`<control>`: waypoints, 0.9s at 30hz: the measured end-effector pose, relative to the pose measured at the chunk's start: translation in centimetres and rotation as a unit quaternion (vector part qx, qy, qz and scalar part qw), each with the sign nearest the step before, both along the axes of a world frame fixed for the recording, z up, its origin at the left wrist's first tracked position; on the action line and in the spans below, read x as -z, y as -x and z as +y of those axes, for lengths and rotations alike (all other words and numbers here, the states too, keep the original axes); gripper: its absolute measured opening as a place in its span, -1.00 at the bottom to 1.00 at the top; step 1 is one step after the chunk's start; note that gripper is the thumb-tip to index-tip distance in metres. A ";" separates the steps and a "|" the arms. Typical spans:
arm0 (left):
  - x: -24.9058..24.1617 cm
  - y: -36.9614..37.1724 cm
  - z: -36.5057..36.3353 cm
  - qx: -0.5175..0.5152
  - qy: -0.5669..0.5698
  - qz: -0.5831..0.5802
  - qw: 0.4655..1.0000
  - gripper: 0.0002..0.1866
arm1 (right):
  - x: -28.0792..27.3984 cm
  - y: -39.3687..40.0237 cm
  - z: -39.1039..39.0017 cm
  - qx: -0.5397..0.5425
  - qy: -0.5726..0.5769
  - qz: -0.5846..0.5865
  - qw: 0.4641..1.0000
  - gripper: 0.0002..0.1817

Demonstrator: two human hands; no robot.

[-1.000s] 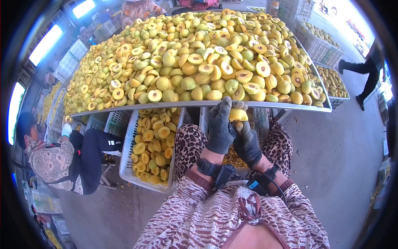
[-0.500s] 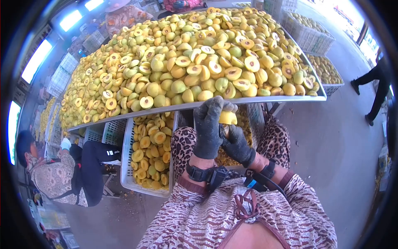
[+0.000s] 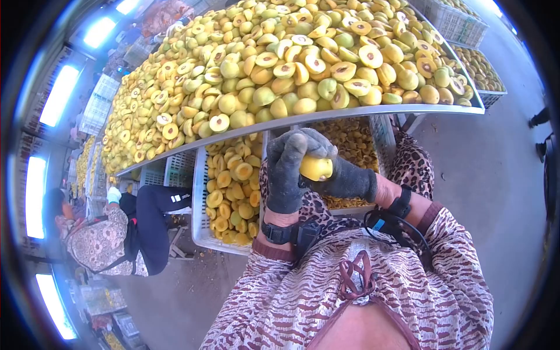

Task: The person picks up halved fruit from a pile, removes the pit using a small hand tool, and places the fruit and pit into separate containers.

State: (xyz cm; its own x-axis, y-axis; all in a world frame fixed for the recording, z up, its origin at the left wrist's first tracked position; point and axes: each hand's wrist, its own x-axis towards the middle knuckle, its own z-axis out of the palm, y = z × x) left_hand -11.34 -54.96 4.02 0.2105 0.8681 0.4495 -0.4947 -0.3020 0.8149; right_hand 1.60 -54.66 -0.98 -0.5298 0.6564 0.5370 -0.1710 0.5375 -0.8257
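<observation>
My left hand [image 3: 287, 169], in a dark grey glove, is closed around a yellow peach half [image 3: 317, 168] in front of my lap. My right hand [image 3: 349, 177], gloved alike, is curled closed against the fruit's right side. What its fingers hold is hidden behind the peach and the gloves. Just beyond both hands is the metal rim of a tray [image 3: 350, 113], heaped with halved yellow-green peaches [image 3: 280, 70], many with brown pits showing.
Below the tray, a white crate [image 3: 200, 224] holds pitted peach halves [image 3: 233, 181]. Beside it, another crate [image 3: 382, 140] contains brownish-yellow scraps [image 3: 350, 140]. A co-worker [image 3: 105, 239] sits at left. Stacked crates [image 3: 455, 23] of fruit stand at right.
My hands have come closer together, and the peach half has turned and sits lower between them. A small tool-like piece seen at my right fingers is now hidden. The view has shifted.
</observation>
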 end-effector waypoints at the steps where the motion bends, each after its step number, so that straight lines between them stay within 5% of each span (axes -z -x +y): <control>1: -0.1 0.1 -0.4 -0.021 0.026 -0.042 0.999 -0.53 | 0.5 0.0 -0.1 -0.007 0.003 0.006 1.000 -0.70; 3: 0.2 1.4 -0.7 0.015 0.168 -0.242 0.955 -0.44 | 1.5 -0.2 0.0 0.018 -0.119 -0.177 0.977 -0.80; 5: 2.0 6.1 -0.2 -0.074 0.198 -0.194 0.958 -0.43 | -1.9 -0.5 -1.7 0.079 -0.145 -0.112 0.980 -0.85; 7: 4.2 10.8 0.3 -0.158 0.170 -0.118 0.966 -0.46 | -1.4 -2.1 -2.1 0.130 -0.068 -0.068 0.987 -0.86; 9: 5.9 13.8 2.3 -0.384 0.180 0.162 0.891 -0.51 | 5.2 -3.5 -0.4 0.157 0.134 -0.100 0.973 -0.86; 10: 6.7 15.2 3.5 -0.392 0.112 0.236 0.882 -0.59 | 8.8 -6.1 0.0 0.151 0.077 -0.333 0.928 -0.87; 11: 6.3 14.6 4.8 -0.389 0.100 0.229 0.887 -0.59 | 10.9 -8.0 0.4 0.143 0.018 -0.546 0.825 -0.88; 12: 5.7 13.4 6.7 -0.392 0.015 0.274 0.878 -0.64 | 10.7 -8.2 1.2 0.157 0.005 -0.549 0.821 -0.88; 14: 4.4 10.5 9.2 -0.410 -0.098 0.399 0.814 -0.71 | 10.7 -8.2 0.6 0.242 0.177 -0.271 0.914 -0.91; 15: 4.4 9.0 11.1 -0.404 -0.161 0.412 0.801 -0.69 | 9.2 -8.1 0.6 0.244 0.177 -0.275 0.913 -0.91; 17: 3.7 5.6 15.0 -0.418 -0.252 0.483 0.727 -0.59 | 2.9 -8.2 0.5 0.103 0.524 -0.073 0.842 -0.91; 19: 2.7 2.9 17.9 -0.369 -0.256 0.625 0.639 -0.40 | -0.1 -8.4 -0.1 0.106 0.521 -0.052 0.845 -0.85; 21: 4.1 1.7 21.0 -0.366 -0.329 0.697 0.522 -0.40 | -1.2 -8.8 -0.5 -0.038 0.511 0.117 0.851 -0.79; 24: 3.8 1.0 22.2 -0.335 -0.350 0.744 0.461 -0.47 | 0.0 -9.2 2.0 -0.070 0.516 0.175 0.836 -0.77; 27: 1.5 0.6 20.8 -0.272 -0.325 0.771 0.476 -0.55 | 3.4 -9.0 3.6 -0.068 0.580 0.226 0.780 -0.80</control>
State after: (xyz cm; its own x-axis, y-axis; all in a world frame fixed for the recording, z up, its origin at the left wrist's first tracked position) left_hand -11.91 -34.20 2.55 0.5482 0.7661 0.3357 0.8352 -0.4796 -0.2692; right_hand 10.60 -51.04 -4.36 -0.5647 0.7942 -0.2245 -0.5763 -0.5742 -0.5816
